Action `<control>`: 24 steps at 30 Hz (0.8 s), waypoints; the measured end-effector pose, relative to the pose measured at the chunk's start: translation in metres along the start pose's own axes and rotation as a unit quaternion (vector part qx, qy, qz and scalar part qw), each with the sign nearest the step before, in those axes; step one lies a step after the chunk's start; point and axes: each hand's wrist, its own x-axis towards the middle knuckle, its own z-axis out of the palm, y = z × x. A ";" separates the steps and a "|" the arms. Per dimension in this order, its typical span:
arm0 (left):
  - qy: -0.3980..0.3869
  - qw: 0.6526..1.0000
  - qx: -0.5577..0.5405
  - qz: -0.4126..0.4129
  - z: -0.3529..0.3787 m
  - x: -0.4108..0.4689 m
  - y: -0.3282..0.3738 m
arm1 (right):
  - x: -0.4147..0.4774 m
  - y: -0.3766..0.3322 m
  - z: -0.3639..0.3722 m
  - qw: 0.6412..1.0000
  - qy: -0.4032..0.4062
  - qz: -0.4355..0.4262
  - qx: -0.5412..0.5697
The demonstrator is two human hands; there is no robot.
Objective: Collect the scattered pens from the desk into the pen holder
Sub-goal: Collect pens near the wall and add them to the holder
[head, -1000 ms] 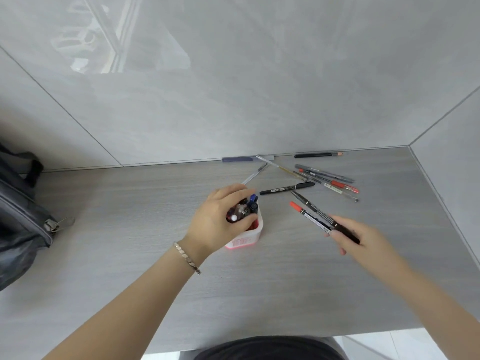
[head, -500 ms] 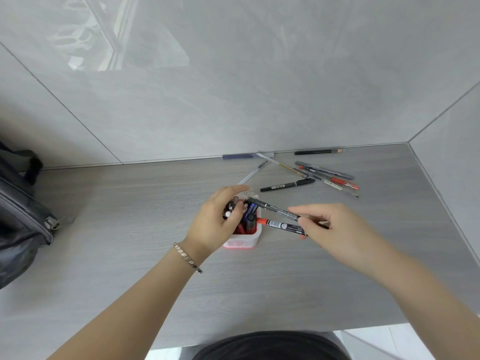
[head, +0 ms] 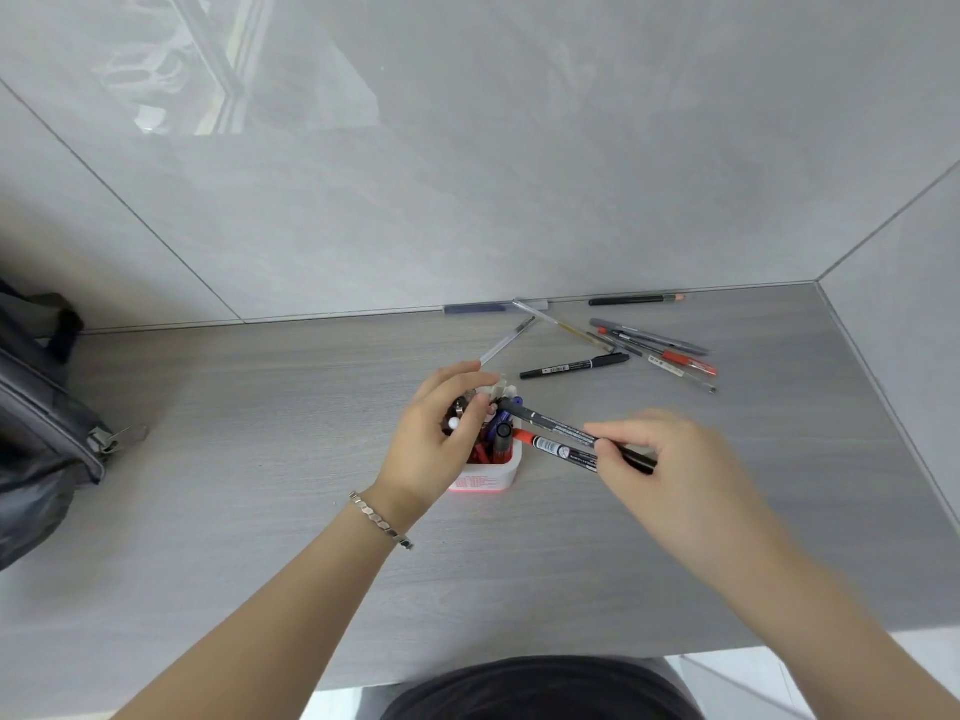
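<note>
Two markers [head: 563, 438] are pinched in the right hand [head: 670, 459], their tips over the holder [head: 493, 472] on the desk [head: 260, 459]. Pens standing inside it are gripped by the left hand [head: 436, 444]. About nine pens [head: 649, 350] are left scattered near the wall.

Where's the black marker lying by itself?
Head view, right of centre: the black marker lies flat on the desk, beyond the pen holder, left of the scattered pens.

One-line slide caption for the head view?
Right hand brings two pens to the pen holder steadied by left hand; more pens wait behind.
</note>
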 end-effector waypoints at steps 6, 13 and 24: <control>0.002 1.000 0.000 0.001 0.000 0.000 -0.001 | -0.011 0.014 0.009 0.995 0.034 0.055 0.078; -0.008 1.000 0.000 -0.005 0.000 0.000 0.000 | -0.012 0.012 0.008 0.996 -0.001 0.074 0.052; -0.131 0.991 -0.003 -0.025 -0.020 -0.002 0.000 | 0.044 -0.005 0.056 0.992 0.101 -0.070 0.030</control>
